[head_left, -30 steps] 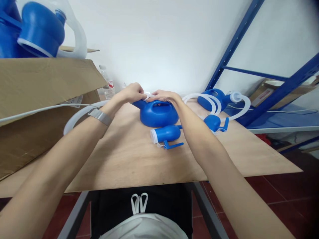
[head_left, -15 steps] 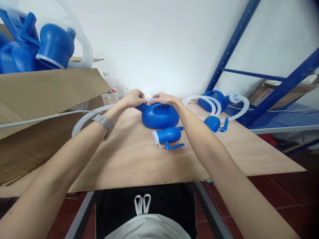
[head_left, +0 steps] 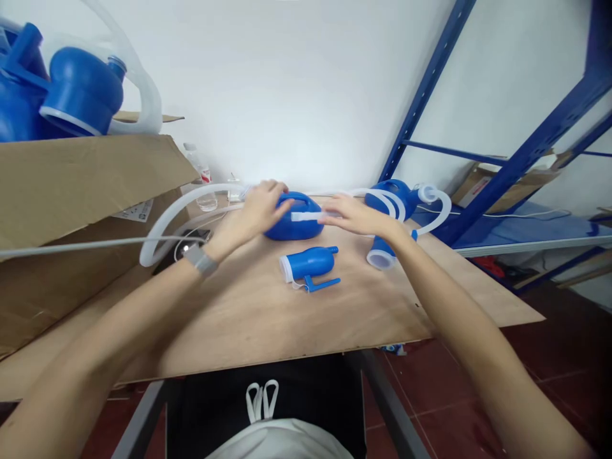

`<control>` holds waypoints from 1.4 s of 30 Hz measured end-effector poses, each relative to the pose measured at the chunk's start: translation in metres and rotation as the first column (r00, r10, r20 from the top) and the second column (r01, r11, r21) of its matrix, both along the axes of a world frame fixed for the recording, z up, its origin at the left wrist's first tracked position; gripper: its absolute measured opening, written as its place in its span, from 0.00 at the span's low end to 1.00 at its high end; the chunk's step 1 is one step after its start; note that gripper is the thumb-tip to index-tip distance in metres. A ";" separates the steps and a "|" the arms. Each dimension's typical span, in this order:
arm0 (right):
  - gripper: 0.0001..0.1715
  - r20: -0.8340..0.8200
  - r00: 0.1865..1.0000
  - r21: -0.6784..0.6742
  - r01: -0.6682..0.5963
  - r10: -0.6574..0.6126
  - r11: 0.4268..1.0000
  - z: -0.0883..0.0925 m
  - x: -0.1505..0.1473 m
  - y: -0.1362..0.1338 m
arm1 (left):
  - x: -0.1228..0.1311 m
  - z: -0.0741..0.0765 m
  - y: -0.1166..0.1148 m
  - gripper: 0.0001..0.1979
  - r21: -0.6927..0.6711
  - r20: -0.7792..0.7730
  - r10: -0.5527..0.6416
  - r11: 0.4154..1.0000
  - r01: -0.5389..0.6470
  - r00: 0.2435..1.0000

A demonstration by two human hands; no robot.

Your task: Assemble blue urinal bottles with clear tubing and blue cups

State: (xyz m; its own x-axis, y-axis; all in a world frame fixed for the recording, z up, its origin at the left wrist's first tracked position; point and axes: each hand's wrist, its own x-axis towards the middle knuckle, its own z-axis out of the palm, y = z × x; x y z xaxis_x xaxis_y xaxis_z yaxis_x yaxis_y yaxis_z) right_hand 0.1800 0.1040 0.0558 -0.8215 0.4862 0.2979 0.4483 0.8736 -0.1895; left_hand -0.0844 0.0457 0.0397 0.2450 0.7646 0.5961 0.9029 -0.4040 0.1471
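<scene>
A blue plastic jug (head_left: 294, 228) with a moulded handle lies near the back of the table. My left hand (head_left: 264, 205) curls over its left end, thumb on the front and fingers at the top. From the right, my right hand (head_left: 354, 213) pinches a flat, whitish translucent strip (head_left: 306, 217) that crosses the jug's front. In front of the jug lies a blue cup-like piece (head_left: 308, 261) with a white rim and a side lever. A white hose (head_left: 165, 220) loops left of my left hand; its far end is hidden.
An open cardboard box (head_left: 90, 159) with more blue parts (head_left: 81, 86) stands at left. A water bottle (head_left: 204, 182) is behind it. On the right sit another blue jug (head_left: 394, 194) with a coiled hose and a white-rimmed blue piece (head_left: 382, 252), beside a blue metal shelf (head_left: 521, 233).
My hands have moved apart from the jug's neck; the right now has the whitish strip at the jug's front. The view has turned slightly right, and the jug has shifted and turned.
</scene>
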 end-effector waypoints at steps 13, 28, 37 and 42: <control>0.15 0.005 0.999 0.075 0.044 -0.045 0.996 -0.064 -0.002 -0.004 | -0.007 -0.049 -0.080 0.30 -0.440 0.397 -0.141 0.838 0.323 0.907; 0.26 -0.119 0.975 0.151 0.205 -0.188 0.967 -0.091 -0.015 -0.014 | -0.047 -0.044 -0.085 0.29 -0.141 0.878 0.029 0.969 0.200 0.478; 0.26 -0.094 0.990 0.252 0.130 -0.109 0.959 -0.091 -0.022 -0.022 | -0.056 -0.050 -0.083 0.23 -0.122 0.890 0.037 0.980 0.159 0.454; 0.26 -0.098 0.993 0.278 0.095 -0.070 0.956 -0.093 -0.025 -0.026 | -0.053 -0.054 -0.085 0.22 -0.170 0.842 0.064 0.974 0.152 0.536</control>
State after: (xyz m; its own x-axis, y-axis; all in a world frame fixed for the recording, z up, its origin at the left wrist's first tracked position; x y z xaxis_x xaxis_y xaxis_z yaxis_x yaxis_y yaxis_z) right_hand 0.1551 0.0781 -0.0369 -0.7472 0.4378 0.5000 0.5141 0.8576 0.0175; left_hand -0.1374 -0.0396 -0.0144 -0.2473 0.8907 0.3815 0.3008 -0.3037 0.9040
